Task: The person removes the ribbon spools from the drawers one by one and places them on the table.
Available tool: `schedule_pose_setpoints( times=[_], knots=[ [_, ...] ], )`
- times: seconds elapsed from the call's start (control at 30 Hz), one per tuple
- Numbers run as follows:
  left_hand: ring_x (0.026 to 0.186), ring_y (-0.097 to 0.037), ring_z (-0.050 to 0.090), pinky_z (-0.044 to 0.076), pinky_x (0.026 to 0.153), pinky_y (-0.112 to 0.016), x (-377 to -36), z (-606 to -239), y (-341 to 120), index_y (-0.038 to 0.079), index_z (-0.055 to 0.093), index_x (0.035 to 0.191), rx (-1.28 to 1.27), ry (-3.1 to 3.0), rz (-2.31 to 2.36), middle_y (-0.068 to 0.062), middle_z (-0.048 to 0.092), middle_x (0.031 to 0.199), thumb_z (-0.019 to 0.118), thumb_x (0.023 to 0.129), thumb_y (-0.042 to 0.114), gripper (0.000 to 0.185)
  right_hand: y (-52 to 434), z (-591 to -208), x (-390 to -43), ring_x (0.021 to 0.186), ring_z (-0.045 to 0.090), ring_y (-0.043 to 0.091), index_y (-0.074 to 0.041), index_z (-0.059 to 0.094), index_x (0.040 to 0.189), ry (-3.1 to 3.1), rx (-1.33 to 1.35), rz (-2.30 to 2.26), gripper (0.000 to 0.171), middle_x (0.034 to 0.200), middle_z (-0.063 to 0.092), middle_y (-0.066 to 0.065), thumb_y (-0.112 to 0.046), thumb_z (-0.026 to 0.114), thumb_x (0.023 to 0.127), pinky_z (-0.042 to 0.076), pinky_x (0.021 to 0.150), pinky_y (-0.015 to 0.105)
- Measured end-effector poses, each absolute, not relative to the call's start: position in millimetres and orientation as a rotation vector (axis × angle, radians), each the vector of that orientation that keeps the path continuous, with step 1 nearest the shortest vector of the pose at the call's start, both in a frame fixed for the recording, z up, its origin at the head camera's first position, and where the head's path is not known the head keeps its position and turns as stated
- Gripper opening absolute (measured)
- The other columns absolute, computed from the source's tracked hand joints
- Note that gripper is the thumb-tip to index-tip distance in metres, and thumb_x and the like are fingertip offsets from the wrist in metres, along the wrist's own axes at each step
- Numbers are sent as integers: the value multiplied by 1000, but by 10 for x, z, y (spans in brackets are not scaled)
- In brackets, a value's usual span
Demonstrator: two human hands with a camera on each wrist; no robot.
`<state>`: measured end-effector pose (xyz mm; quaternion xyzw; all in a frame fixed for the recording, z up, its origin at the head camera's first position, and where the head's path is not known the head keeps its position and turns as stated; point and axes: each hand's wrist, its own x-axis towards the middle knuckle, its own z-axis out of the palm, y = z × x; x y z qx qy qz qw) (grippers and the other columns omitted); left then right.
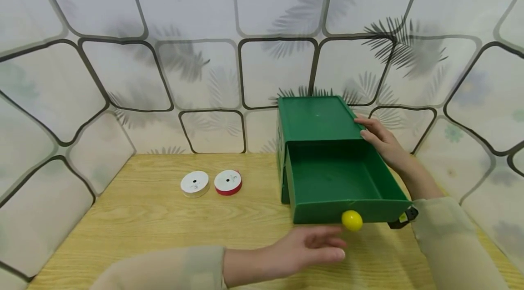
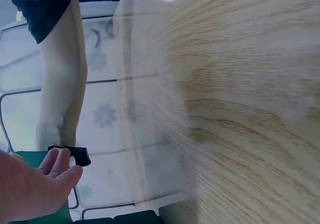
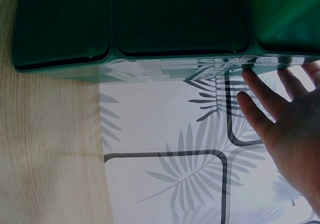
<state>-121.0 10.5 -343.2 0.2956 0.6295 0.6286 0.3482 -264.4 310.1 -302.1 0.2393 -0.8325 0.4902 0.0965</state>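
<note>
A green drawer cabinet (image 1: 319, 118) stands on the table with its top drawer (image 1: 333, 176) pulled out toward me. On the drawer's front is a round yellow knob (image 1: 352, 220). Just below and left of that knob, my left hand (image 1: 292, 251) points its loosely bent fingers to the right, holding nothing. My right hand (image 1: 382, 142) rests its fingers on the cabinet's upper right edge. In the right wrist view, the fingers of this hand (image 3: 295, 119) lie fairly straight against the cabinet's side, beside the dark fronts of lower drawers (image 3: 180, 17).
Two ribbon spools lie on the wooden table (image 1: 163, 226) left of the cabinet: a white one (image 1: 194, 183) and a red-edged one (image 1: 228, 183). Patterned sheeting (image 1: 278, 73) closes in the back and sides. A black device (image 1: 403, 218) sits at my right wrist.
</note>
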Motion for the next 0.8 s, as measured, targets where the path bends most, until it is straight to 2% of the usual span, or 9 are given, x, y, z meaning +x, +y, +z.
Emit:
schedule_pose_setpoints(
  times=[0.3, 0.57, 0.73, 0.8],
  knots=[
    [104, -3, 59, 46, 92, -24, -1256, -3384, 208, 6, 55, 136, 738, 1653, 1614, 4, 65, 119, 53, 101, 31, 43, 3097, -3025, -2649, 142, 15, 41, -9, 38, 146, -2469, 719, 1455, 40, 158, 15, 22, -15, 40, 106, 29, 104, 29],
    [104, -8, 63, 46, 90, -25, -1186, -3371, 342, 4, 61, 129, 721, 1659, 1722, -5, 67, 120, 48, 102, 35, 43, 3097, -3026, -2658, 142, 18, 39, -8, 39, 145, -2445, 737, 1453, 40, 156, 17, 26, -13, 40, 106, 32, 95, 15],
    [102, -11, 65, 48, 87, -27, -1164, -3395, 400, 1, 64, 124, 653, 1643, 1810, -9, 68, 116, 47, 103, 36, 44, 3100, -3024, -2652, 142, 19, 37, -9, 41, 145, -2439, 744, 1449, 39, 156, 18, 26, -14, 40, 106, 32, 95, 15],
    [100, -13, 66, 49, 85, -27, -1156, -3409, 428, 0, 66, 121, 607, 1624, 1874, -11, 69, 113, 49, 102, 34, 42, 3104, -3020, -2649, 143, 18, 37, -9, 40, 145, -2455, 735, 1440, 40, 156, 17, 26, -15, 40, 106, 32, 98, 19]
  ],
)
